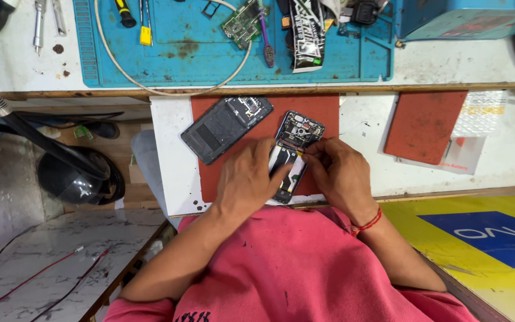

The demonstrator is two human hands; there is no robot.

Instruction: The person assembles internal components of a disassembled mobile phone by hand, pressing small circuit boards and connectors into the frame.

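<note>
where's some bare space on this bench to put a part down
Bare white board between the red mat under the opened phone and the second red mat. Crowded: the blue mat with tools, and around both hands.

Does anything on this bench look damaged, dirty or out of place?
Yes. The opened phone under both hands has no back; its cover lies askew beside it. The blue mat has brown stains, and a white cable loops over its edge.
</note>
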